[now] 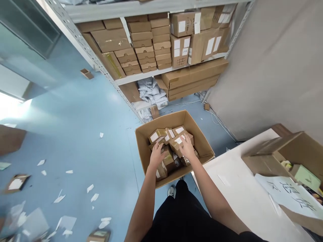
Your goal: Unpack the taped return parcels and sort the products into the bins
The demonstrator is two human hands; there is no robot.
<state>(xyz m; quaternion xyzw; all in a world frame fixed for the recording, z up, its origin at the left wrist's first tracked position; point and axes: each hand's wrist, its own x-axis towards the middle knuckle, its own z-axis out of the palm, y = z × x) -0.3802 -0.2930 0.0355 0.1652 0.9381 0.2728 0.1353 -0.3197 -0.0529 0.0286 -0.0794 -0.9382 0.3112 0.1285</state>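
Observation:
A large open cardboard box (202, 141) stands in front of me, with several small taped cartons inside bearing white labels. My left hand (157, 155) reaches over its left half, fingers spread, close to a small brown carton (168, 156); whether the fingertips touch it is hard to tell. My right hand (187, 146) lies with its fingers apart against a labelled carton (174, 145) on the right side of the pile. Neither hand has closed around a carton. Another labelled carton (156, 135) sits toward the back left of the box.
Behind the box rises a metal shelf rack (161, 71) stacked with cartons and grey mailing bags (152, 92). At right, a white table (233, 183) bears an open carton (270, 161) and a handwritten paper sign (287, 195). Paper scraps (59, 199) litter the blue floor (108, 168) at left.

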